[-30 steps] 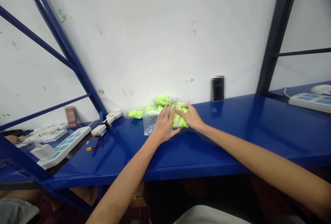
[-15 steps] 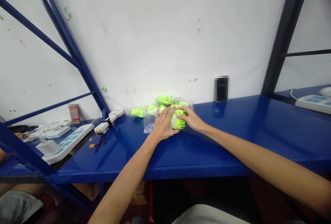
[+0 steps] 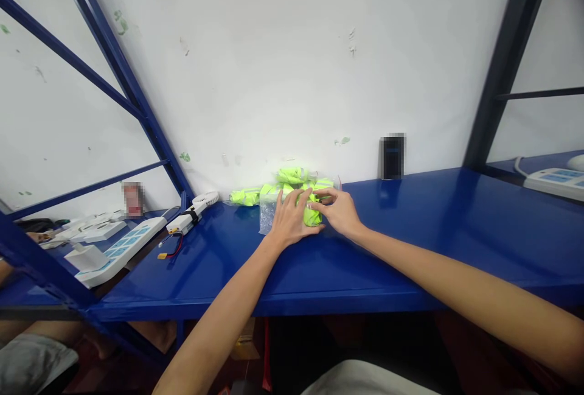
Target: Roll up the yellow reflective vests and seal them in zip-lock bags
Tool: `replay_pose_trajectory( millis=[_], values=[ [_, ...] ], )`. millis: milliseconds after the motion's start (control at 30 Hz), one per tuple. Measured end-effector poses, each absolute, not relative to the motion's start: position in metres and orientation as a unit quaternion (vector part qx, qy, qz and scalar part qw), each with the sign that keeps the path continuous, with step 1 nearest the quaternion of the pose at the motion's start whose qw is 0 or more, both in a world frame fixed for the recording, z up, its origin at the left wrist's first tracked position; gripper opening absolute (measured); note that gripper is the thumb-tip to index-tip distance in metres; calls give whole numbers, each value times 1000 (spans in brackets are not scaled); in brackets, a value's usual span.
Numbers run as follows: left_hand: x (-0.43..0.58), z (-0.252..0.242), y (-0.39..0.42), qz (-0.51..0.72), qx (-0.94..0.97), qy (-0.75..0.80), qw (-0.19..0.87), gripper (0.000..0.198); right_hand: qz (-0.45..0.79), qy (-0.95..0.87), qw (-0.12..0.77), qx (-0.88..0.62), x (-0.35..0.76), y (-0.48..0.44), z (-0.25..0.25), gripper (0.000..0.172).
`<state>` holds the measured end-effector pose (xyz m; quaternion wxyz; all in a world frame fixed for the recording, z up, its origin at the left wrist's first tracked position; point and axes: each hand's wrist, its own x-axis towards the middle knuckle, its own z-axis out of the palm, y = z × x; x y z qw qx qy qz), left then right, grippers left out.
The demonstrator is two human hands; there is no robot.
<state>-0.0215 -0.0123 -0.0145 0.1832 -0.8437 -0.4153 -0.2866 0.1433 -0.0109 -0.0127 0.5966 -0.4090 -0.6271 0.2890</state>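
Observation:
A rolled neon-yellow vest with silvery reflective strips lies on the blue tabletop between my hands. My left hand is curved around its left side, the thumb along the near edge and the fingers over the top. From the right, my right hand pinches the upper right of the roll with thumb and bent fingers. A clear plastic bag sticks out to the left from behind my left hand. More neon-yellow bundles, one on top and one at the left, rest against the wall, some in clear plastic.
A blurred dark upright object leans on the wall at right. Left on the blue table are a white handheld fan and a wired connector. Beyond the blue frame lie a power strip and another person's hand.
The fingers of my right hand have bent more at the roll's upper right. The roll has turned or shifted slightly left, and the plastic bag has moved a little right.

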Motion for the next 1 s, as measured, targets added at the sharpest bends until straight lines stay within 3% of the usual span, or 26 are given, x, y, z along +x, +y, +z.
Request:
replay_pose_trajectory(
  millis=[133, 300, 467, 767, 1000],
  values=[
    [-18, -14, -14, -303, -841, -407, 190, 84, 304, -621, 604, -396, 141, -14, -10, 39],
    [-16, -13, -18, -305, -845, -400, 181, 71, 477, -567, 578, -341, 139, -16, -12, 20],
    [-17, -11, -21, -294, -847, -399, 190, 61, 597, -521, 550, -263, 141, -17, -14, 15],
    [-18, -6, -17, -260, -865, -392, 173, 65, 558, -655, 433, -270, 138, -15, -17, 37],
    [-12, -2, -23, -285, -870, -380, 129, 73, 580, -646, 421, -262, 141, -13, -11, 33]
  ],
)
